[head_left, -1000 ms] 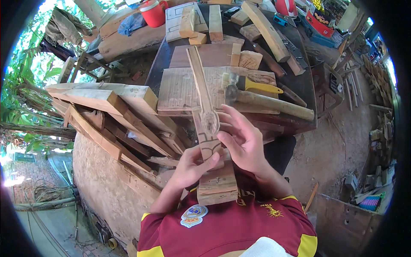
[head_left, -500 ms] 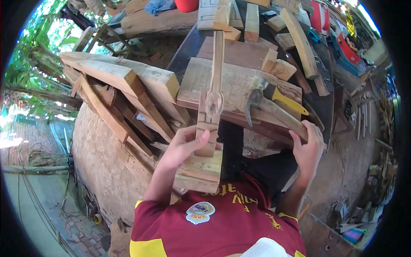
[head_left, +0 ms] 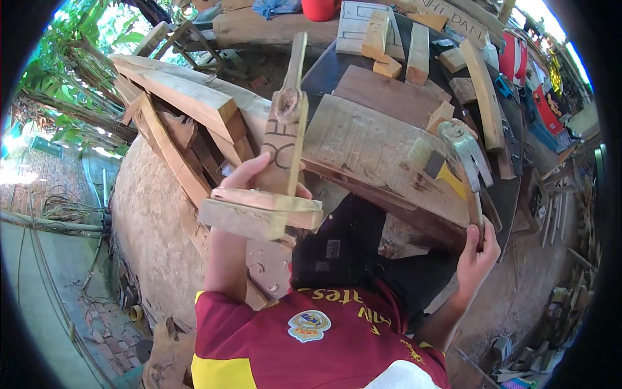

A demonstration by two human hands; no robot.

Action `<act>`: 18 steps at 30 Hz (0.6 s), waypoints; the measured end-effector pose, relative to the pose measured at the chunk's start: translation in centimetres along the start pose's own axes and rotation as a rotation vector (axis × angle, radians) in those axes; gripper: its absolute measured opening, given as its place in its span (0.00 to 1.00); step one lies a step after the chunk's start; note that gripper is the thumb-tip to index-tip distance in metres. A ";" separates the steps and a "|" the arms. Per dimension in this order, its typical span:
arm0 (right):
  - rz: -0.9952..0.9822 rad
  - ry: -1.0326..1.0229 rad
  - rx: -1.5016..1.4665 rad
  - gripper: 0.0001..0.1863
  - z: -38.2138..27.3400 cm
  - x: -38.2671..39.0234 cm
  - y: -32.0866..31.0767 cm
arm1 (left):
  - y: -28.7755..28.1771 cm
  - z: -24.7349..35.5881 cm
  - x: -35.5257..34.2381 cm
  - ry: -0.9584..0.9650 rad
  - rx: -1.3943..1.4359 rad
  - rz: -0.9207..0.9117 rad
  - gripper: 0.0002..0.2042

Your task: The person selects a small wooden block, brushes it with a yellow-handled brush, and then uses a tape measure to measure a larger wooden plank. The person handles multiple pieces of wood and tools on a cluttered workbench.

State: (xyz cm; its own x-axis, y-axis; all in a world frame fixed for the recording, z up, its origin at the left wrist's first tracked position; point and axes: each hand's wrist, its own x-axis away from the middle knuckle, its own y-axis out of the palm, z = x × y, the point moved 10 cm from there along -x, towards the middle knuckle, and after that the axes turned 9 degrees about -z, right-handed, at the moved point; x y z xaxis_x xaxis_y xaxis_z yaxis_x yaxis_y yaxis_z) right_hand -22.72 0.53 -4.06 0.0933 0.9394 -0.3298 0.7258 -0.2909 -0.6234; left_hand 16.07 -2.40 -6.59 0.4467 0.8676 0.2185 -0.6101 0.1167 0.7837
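Note:
My left hand point(head_left: 249, 174) is closed round a small wooden assembly point(head_left: 280, 152), held in the air left of the work board. It has an upright board with dark marks, a thin strip with a knot, and a thick block across the bottom. My right hand point(head_left: 478, 249) grips a claw hammer point(head_left: 468, 152) near the end of its wooden handle, with the metal head pointing away from me over the board's right side. Partly behind the hammer, a brush with a yellow handle point(head_left: 451, 181) lies on the wide wooden work board point(head_left: 363, 139).
Large timber beams point(head_left: 188, 97) lean at the left. Wood offcuts point(head_left: 418, 55) and a long curved piece point(head_left: 483, 94) lie on the dark tabletop point(head_left: 324, 74). A red container point(head_left: 318, 9) stands at the back, and several logs and scraps lie on the ground.
My left hand has moved left and turned the assembly, so its marked face and bottom block show. My right hand has swung the hammer more upright, its head off the board. The view has shifted slightly.

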 end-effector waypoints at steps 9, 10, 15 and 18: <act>-0.238 -0.208 -0.075 0.19 -6.5 -6.8 3.1 | -9.5 4.7 0.6 0.371 -0.152 0.208 0.21; -0.262 -0.200 -0.138 0.20 -7.4 -7.7 3.5 | -9.1 4.7 -0.1 0.362 -0.113 0.167 0.21; -0.357 -0.138 -0.480 0.21 -13.5 -10.6 7.1 | -9.4 5.3 -0.4 0.292 -0.134 0.135 0.19; -0.417 -0.176 -0.391 0.22 -15.5 -12.0 10.0 | -10.1 5.4 -0.5 0.370 -0.207 0.073 0.19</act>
State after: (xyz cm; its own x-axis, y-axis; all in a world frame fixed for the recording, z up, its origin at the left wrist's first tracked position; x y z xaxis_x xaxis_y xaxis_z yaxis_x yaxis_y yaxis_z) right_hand -6.07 -10.85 4.68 -0.3431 0.9064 -0.2465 0.8770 0.2152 -0.4295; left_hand 25.54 -6.61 -11.52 0.1556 0.9877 0.0166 -0.7670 0.1102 0.6321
